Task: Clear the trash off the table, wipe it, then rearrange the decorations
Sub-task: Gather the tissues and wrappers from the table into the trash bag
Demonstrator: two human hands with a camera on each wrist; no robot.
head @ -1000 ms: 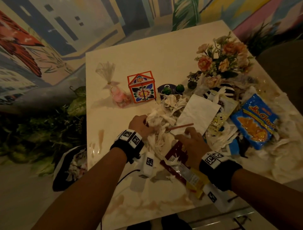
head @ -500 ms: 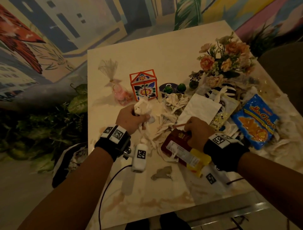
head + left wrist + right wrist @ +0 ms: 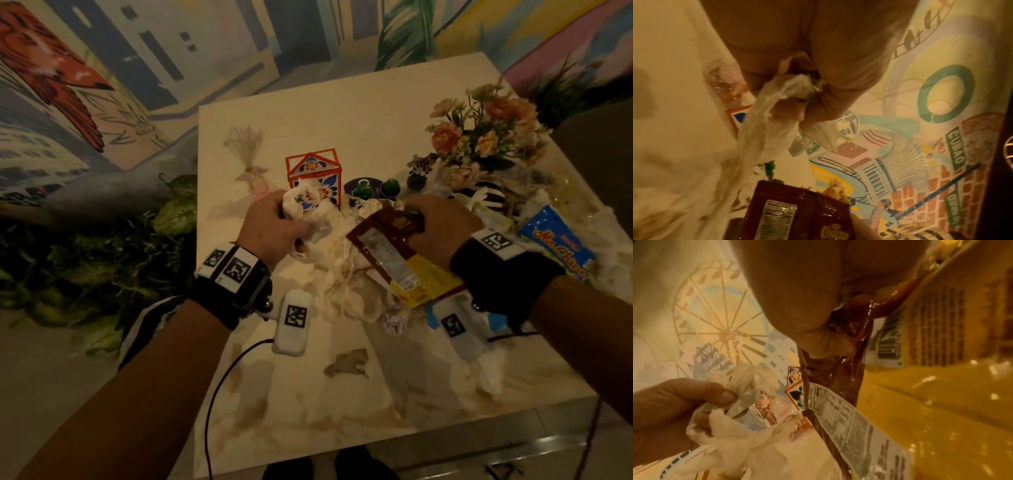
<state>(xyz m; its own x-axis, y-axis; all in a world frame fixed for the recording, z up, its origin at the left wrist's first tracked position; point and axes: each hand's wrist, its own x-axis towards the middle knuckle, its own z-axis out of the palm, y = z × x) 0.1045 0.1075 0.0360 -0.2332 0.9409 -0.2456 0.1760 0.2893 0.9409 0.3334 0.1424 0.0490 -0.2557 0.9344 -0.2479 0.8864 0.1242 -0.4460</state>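
Note:
My left hand (image 3: 274,226) grips a wad of crumpled white tissue (image 3: 301,205) lifted above the cream table (image 3: 342,113); the wad trails down from my curled fingers (image 3: 789,112) in the left wrist view. My right hand (image 3: 438,222) pinches the top of a brown and yellow snack wrapper (image 3: 397,260) and holds it off the table; the wrapper (image 3: 920,386) fills the right wrist view. More crumpled tissue (image 3: 342,291) lies under both hands. Behind them stand a red flower-patterned box (image 3: 313,171), two small green cacti (image 3: 376,188) and a flower bouquet (image 3: 486,137).
A blue chip bag (image 3: 558,240) and white plastic lie at the right. A clear favour bag (image 3: 248,154) sits at the back left. A small crumpled scrap (image 3: 347,363) lies near the front edge. Plants (image 3: 102,260) and a bag (image 3: 147,325) are left of the table.
Both hands have risen from the trash pile. The left hand gathered tissue and lifted it; the right hand took hold of the brown and yellow wrapper and raised it.

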